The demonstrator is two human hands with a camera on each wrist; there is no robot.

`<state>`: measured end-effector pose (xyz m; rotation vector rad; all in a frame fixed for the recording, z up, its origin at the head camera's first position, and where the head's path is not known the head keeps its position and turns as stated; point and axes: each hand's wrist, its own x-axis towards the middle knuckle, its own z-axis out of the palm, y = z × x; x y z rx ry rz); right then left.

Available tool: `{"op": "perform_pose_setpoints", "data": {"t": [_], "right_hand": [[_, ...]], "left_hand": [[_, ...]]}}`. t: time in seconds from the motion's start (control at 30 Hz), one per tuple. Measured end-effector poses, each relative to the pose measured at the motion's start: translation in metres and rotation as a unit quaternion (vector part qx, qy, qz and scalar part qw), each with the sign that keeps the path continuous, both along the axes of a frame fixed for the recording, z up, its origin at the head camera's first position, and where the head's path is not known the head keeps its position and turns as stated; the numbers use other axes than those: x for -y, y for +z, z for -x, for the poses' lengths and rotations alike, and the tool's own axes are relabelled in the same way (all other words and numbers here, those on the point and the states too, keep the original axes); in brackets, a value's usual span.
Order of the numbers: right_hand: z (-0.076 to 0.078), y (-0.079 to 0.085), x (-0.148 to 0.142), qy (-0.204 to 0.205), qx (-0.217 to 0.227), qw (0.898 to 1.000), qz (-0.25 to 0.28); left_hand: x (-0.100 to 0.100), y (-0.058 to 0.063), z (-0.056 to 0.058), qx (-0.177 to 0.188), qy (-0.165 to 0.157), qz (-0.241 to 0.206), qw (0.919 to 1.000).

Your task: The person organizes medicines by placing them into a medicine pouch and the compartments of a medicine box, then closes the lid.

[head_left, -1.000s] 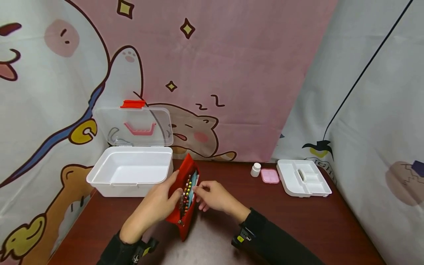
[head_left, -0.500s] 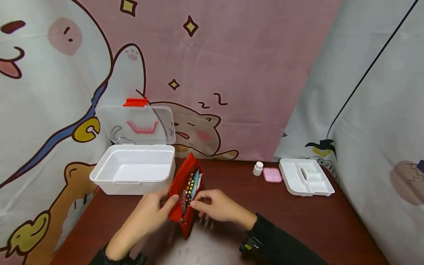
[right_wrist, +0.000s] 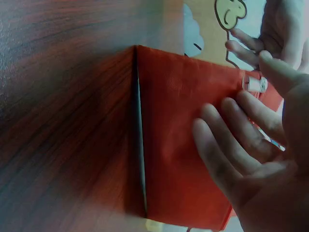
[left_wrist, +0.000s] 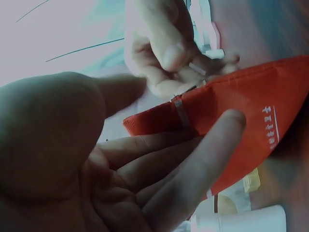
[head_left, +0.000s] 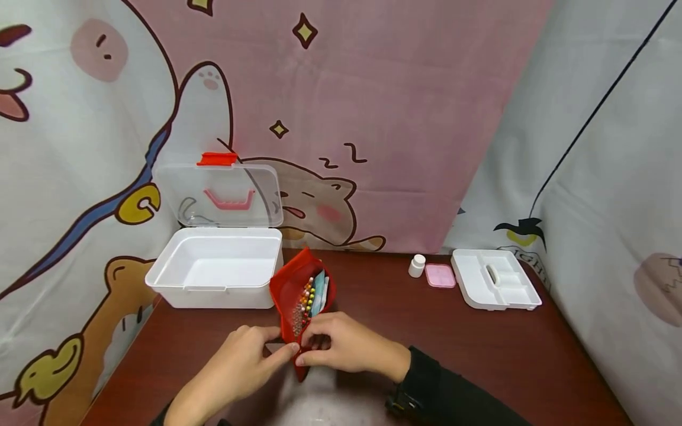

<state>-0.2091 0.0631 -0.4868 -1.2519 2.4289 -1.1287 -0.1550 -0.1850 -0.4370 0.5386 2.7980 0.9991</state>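
A red zip pouch [head_left: 288,290] stands upright on the table with its mouth gaping. Inside show rows of small orange, yellow and dark bead-like pieces [head_left: 306,299] and pale blue flat packets [head_left: 319,290]. My left hand [head_left: 242,361] holds the pouch's near end, thumb at the zip edge and fingers along its side. My right hand [head_left: 351,349] pinches at the same near end of the zip, where the right wrist view shows a pale zip end [right_wrist: 255,84] between thumb and forefinger. The other right fingers lie against the pouch's side. Whether the zip pull itself is held is unclear.
A white box [head_left: 213,299] with its clear lid [head_left: 229,183] raised stands at the back left. At the back right are a small white bottle [head_left: 417,266], a pink case [head_left: 440,276] and a white compartment tray [head_left: 495,281]. A printed cloth hangs behind the table.
Both hands have slid toward the pouch's near end, the right hand from its right side. The pouch's far mouth now spreads wider, and its near end is drawn together.
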Motion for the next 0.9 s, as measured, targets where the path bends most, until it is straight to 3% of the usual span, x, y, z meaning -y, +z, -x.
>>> {"op": "perform_pose_setpoints", "data": {"t": [0.13,0.23,0.43,0.57,0.7,0.9], "right_hand": [[-0.003,0.003,0.007,-0.005,-0.057,0.998,-0.02],[-0.004,0.002,0.01,-0.016,-0.061,0.998,-0.024],[-0.005,-0.002,0.01,-0.021,-0.061,0.998,-0.005],[-0.005,-0.003,0.008,-0.018,-0.09,0.996,0.003],[-0.003,-0.001,0.005,-0.022,-0.122,0.992,-0.005],[-0.003,0.003,0.004,-0.059,-0.131,0.989,-0.016]], "left_hand": [[-0.001,-0.001,-0.001,0.005,-0.018,0.002,0.9998],[-0.003,-0.002,-0.001,0.015,-0.025,-0.004,0.9996],[-0.007,-0.008,0.001,-0.011,-0.021,-0.006,0.9997],[-0.008,-0.014,0.004,-0.02,-0.025,0.005,0.9995],[-0.01,-0.016,0.006,-0.051,-0.029,0.031,0.9978],[-0.015,-0.018,0.007,-0.126,-0.009,0.085,0.9883]]}}
